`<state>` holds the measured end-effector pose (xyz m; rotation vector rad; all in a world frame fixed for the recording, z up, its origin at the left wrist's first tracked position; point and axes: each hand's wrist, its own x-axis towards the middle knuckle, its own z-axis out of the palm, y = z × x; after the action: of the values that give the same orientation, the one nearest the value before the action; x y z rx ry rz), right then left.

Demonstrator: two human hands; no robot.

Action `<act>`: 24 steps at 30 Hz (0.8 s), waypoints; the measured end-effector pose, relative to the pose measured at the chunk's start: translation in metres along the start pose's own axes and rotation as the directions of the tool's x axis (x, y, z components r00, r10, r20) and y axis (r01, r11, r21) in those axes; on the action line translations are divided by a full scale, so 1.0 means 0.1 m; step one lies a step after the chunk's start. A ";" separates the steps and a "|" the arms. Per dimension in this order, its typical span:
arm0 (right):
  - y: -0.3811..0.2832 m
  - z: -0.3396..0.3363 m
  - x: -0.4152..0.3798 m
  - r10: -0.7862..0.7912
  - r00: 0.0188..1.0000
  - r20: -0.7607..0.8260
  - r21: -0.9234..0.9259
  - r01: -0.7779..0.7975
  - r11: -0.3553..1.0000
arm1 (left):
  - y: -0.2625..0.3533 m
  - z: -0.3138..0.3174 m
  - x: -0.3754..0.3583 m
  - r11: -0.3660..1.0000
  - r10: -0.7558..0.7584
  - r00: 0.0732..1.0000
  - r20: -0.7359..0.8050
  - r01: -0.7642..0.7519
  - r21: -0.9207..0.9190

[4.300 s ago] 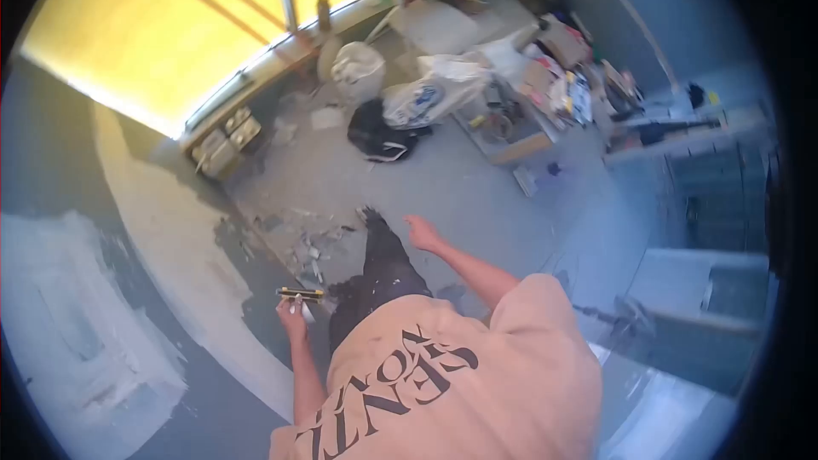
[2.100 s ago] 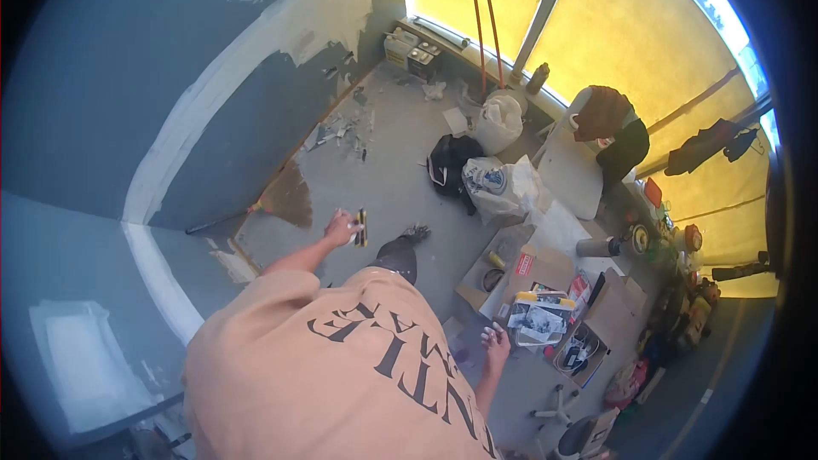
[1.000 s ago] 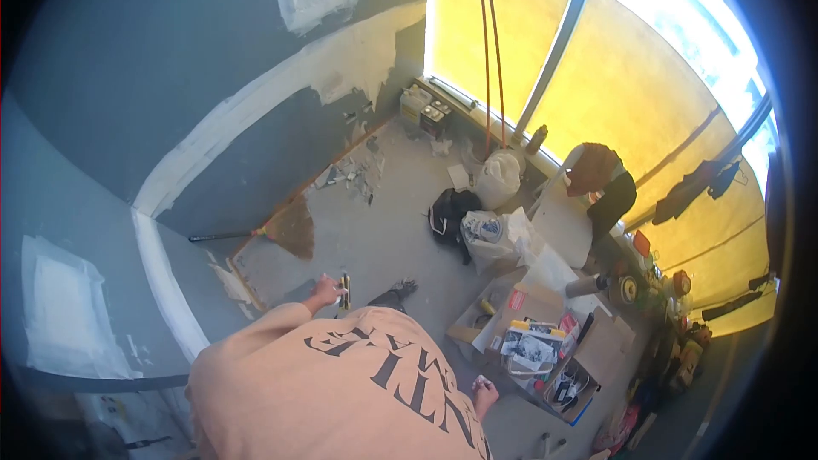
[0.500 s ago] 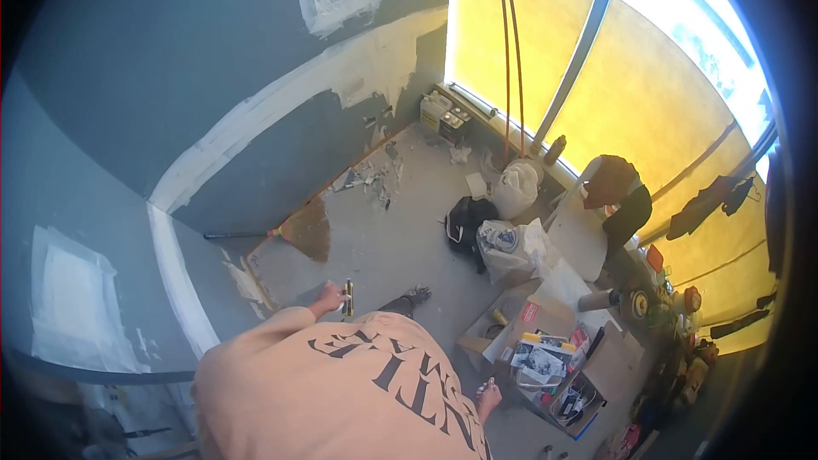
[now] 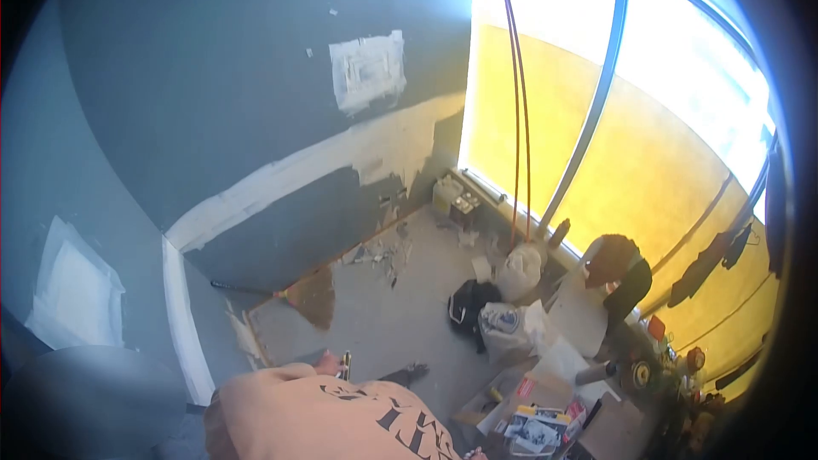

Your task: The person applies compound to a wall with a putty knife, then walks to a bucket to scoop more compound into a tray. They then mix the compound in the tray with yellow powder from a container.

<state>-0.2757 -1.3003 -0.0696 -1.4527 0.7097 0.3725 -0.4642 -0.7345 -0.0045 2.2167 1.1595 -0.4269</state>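
Observation:
My left hand (image 5: 329, 363) is out in front of the orange sweatshirt, closed around a short, narrow yellow-and-black tool (image 5: 347, 365). The tool stands roughly upright, and its exact kind is too small to make out. Of my right hand (image 5: 475, 455), only a small part shows at the bottom edge, below the cardboard box (image 5: 528, 393); its fingers are mostly cut off. A dark shoe (image 5: 415, 371) rests on the grey floor between the two hands. Beyond my left hand, a broom (image 5: 311, 298) lies with its handle toward the wall.
Rubble (image 5: 383, 255) lies along the foot of the patched grey wall (image 5: 281, 162). A black bag (image 5: 471, 311) and white sacks (image 5: 511, 328) stand right of centre. Papers (image 5: 535, 433) and clutter fill the lower right. Two red cords (image 5: 516, 119) hang before the yellow-covered window (image 5: 562, 85).
The view has tilted upward, so the room and both hands appear lower in the picture. My right hand has slid mostly out of frame. The left still grips the yellow-and-black tool.

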 end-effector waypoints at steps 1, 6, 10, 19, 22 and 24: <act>-0.13 0.15 -0.06 0.027 1.000 0.005 0.001 -0.027 1.000 | 0.06 -0.07 0.02 1.000 0.007 1.000 -0.015 -0.007 -0.003; -0.45 0.42 -0.19 0.060 0.997 0.049 0.001 -0.060 0.998 | 0.10 -0.24 0.19 0.986 0.092 0.976 0.195 -0.116 0.117; -0.55 0.52 -0.20 0.071 0.994 0.081 0.008 -0.072 0.997 | 0.35 -0.48 0.02 0.991 0.054 0.975 0.216 -0.079 0.110; -0.57 0.54 -0.22 0.095 0.986 0.136 0.018 -0.098 0.995 | 0.56 -0.52 -0.15 0.995 -0.095 0.994 0.060 0.093 0.048; -0.56 0.50 -0.27 0.097 0.982 0.159 0.042 -0.105 0.994 | 0.36 -0.42 0.11 0.998 -0.002 0.998 0.066 -0.002 0.055; -0.50 0.46 -0.32 0.097 0.979 0.179 0.068 -0.111 0.992 | 0.15 -0.29 0.27 0.993 0.086 0.991 0.100 -0.093 0.068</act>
<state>-0.2584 -1.2554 -0.0116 -1.2951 0.6517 0.5419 -0.4364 -0.7060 0.0088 2.2737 1.0045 -0.5411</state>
